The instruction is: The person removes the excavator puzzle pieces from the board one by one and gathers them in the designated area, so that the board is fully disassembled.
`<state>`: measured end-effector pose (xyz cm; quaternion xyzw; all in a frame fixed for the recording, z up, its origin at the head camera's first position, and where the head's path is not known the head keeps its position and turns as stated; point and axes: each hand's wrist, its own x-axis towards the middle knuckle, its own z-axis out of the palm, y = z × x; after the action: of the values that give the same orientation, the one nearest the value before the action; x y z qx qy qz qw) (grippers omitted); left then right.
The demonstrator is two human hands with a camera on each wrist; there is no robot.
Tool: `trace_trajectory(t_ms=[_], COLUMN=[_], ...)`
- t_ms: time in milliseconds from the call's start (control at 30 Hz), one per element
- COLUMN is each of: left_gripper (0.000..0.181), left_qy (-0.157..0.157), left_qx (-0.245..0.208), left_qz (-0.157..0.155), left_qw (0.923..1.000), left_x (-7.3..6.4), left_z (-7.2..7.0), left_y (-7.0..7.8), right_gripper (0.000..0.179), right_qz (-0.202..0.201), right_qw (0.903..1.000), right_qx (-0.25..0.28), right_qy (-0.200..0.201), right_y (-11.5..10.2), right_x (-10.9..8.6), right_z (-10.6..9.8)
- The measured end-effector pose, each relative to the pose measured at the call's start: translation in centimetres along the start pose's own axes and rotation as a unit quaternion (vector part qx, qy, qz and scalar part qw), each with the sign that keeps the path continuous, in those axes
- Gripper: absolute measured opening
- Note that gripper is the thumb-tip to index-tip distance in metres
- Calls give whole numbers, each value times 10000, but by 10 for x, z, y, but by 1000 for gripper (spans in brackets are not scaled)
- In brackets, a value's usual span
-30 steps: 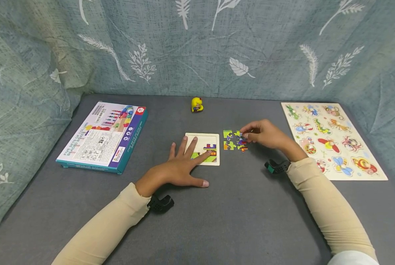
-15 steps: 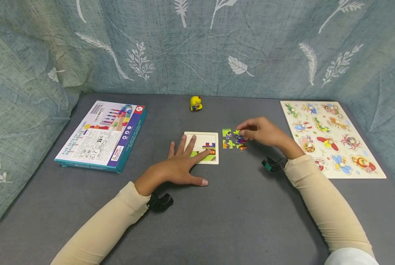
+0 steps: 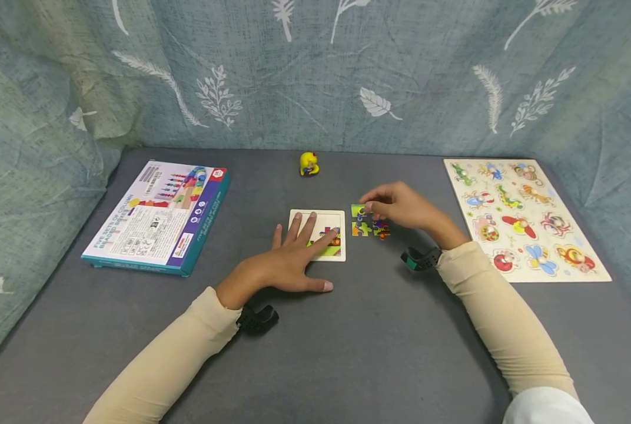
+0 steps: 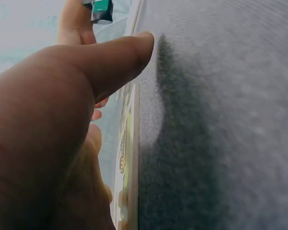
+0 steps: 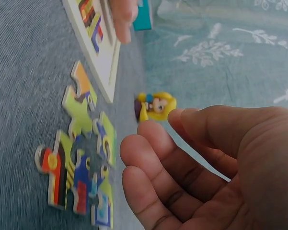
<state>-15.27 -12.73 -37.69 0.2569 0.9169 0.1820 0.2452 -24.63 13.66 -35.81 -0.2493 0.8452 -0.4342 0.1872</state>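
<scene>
My left hand (image 3: 289, 268) lies with fingers spread over a small wooden puzzle tray (image 3: 330, 218). A few colourful pieces sit in the tray's lower right part; the fingers hide some of its inside. Just right of the tray, several loose jigsaw pieces (image 3: 361, 229) lie close together on the table. Above them hovers my right hand (image 3: 402, 206), fingers loosely bent. In the right wrist view, its thumb and index fingertips (image 5: 155, 136) are near each other with no piece visible between them, and the loose pieces (image 5: 79, 117) lie beside them on the cloth.
A boxed toy set (image 3: 153, 218) lies at the left. Toward the back stands a small yellow-haired figurine (image 3: 308, 164). At the right is a wooden board with insect and animal pictures (image 3: 527, 221). A patterned curtain (image 3: 305, 76) hangs behind the grey table (image 3: 368, 341).
My right hand has shifted left across the loose pieces, from their right side to above the upper middle. The left hand stays on the tray. The head view has shifted slightly.
</scene>
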Motion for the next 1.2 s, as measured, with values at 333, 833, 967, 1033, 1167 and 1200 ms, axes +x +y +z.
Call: trace_trajectory(t_ms=[333, 833, 967, 1033, 1167, 1200], left_gripper=[99, 98, 96, 96, 95, 95], left_qy=[-249, -301, -298, -292, -277, -280], left_qx=[312, 551, 545, 544, 546, 543], left_qz=[82, -72, -69, -51, -18, -7], left_qw=[9992, 9980, 9980, 9981, 9981, 9981], left_x=[5, 7, 7, 7, 7, 7], left_z=[-2, 3, 3, 3, 3, 4], left_y=[3, 5, 5, 5, 5, 5], right_gripper=[28, 28, 28, 28, 27, 28], right_qz=[-131, -311, -266, -257, -248, -237], right_qw=[9996, 9972, 9966, 9964, 9967, 9967], right_qx=[99, 487, 607, 639, 605, 609], right_qy=[-212, -477, -487, -486, -473, -481], right_y=[-7, -18, -19, -20, -18, -18], right_x=[14, 27, 27, 27, 27, 27], right_z=[14, 39, 40, 40, 41, 41])
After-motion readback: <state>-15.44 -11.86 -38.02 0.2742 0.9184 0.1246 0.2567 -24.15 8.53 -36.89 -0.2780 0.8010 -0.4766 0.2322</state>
